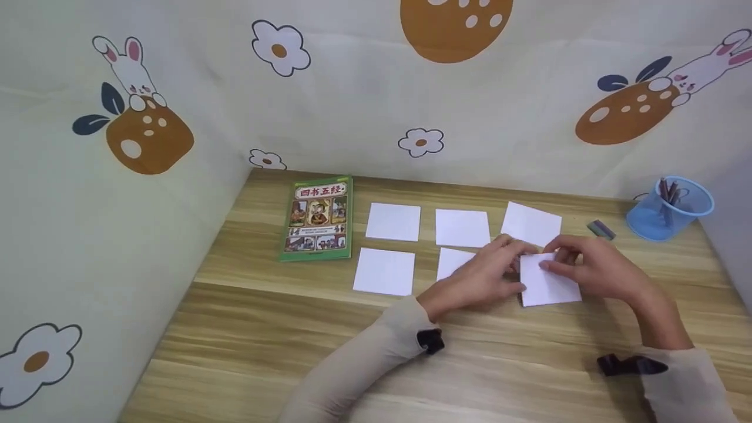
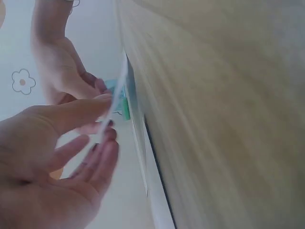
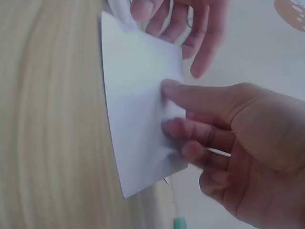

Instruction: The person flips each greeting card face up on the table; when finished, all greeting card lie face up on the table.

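Observation:
My right hand [image 1: 605, 267] pinches a square white paper card [image 1: 549, 288] near its upper edge, thumb on the face and fingers behind. At the card's left side, my left hand [image 1: 484, 273] holds the edge between thumb and fingers. In the left wrist view the card [image 2: 114, 100] appears edge-on between the left thumb [image 2: 86, 112] and fingertips. The right wrist view shows the card's face [image 3: 133, 95], tilted up from the wooden table [image 3: 52, 119]. A similar card [image 1: 453, 261] lies partly hidden under the left forearm and hand.
More white cards lie in rows: two at left [image 1: 393, 222] [image 1: 384, 271], one in the back middle [image 1: 462, 228], one angled behind the hands [image 1: 530, 223]. A green book [image 1: 317, 218] lies far left. At right are a small eraser-like block [image 1: 601, 230] and a blue pen cup [image 1: 658, 223].

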Available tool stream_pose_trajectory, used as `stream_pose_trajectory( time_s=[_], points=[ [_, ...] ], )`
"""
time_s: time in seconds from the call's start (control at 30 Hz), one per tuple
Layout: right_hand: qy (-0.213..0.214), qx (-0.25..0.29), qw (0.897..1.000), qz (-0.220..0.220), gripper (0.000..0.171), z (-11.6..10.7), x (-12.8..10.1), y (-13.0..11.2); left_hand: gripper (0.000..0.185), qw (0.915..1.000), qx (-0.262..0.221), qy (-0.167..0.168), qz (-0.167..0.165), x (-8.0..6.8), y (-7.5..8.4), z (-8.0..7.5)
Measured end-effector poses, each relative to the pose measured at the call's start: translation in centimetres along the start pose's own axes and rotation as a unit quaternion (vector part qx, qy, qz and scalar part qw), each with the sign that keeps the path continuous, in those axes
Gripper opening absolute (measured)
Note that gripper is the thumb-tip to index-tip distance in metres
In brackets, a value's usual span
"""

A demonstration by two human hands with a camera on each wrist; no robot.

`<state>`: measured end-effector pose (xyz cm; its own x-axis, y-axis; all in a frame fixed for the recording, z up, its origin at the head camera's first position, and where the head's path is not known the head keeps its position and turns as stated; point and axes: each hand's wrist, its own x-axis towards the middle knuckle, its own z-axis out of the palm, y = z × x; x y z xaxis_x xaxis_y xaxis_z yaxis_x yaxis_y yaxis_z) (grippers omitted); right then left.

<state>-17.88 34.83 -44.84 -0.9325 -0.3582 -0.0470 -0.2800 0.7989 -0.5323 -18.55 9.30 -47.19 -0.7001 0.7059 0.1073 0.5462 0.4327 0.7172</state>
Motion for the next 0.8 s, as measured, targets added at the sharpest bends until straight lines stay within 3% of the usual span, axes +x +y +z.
stream_pose_trajectory(
  time_s=[0.07,0.13,0.17,0.23,0.33,0.43,0.57,0.63,0.8],
  points=[
    [0.028,0.017,0.999,-0.001,0.015,-0.7,-0.4,-0.1,0.062,0.9945,-0.103,0.012,0.010,0.1,0.3,-0.2],
    [0.061,0.036,0.997,-0.005,0.012,-1.3,-0.8,-0.2,0.058,0.9818,-0.187,0.022,0.025,0.2,0.6,-0.3],
    [0.074,0.044,0.996,-0.005,0.013,-1.7,-1.0,-0.3,0.055,0.9752,-0.218,0.025,0.032,0.3,0.8,-0.4],
    [0.094,0.056,0.994,-0.006,0.014,-2.1,-1.2,-0.4,0.051,0.9710,-0.234,0.031,0.038,0.3,1.0,-0.4],
    [0.115,0.060,0.991,-0.019,0.012,-2.3,-1.3,-0.4,0.046,0.9752,-0.215,0.042,0.034,0.4,1.1,-0.3],
    [0.115,0.074,0.990,-0.040,0.020,-2.0,-1.0,-0.4,0.046,0.9838,-0.164,0.066,0.030,0.3,0.8,-0.2],
    [0.057,0.108,0.991,-0.050,0.040,-1.4,-0.7,-0.2,0.054,0.9913,-0.069,0.110,0.020,0.1,0.2,-0.1],
    [0.014,0.119,0.992,-0.047,0.042,-1.1,-0.6,-0.1,0.058,0.9926,-0.031,0.117,0.011,0.0,0.0,-0.1],
    [-0.035,0.100,0.994,-0.034,0.023,-0.3,-0.3,0.3,0.056,0.9978,-0.023,0.061,-0.006,0.3,-0.3,0.0]
  ],
)
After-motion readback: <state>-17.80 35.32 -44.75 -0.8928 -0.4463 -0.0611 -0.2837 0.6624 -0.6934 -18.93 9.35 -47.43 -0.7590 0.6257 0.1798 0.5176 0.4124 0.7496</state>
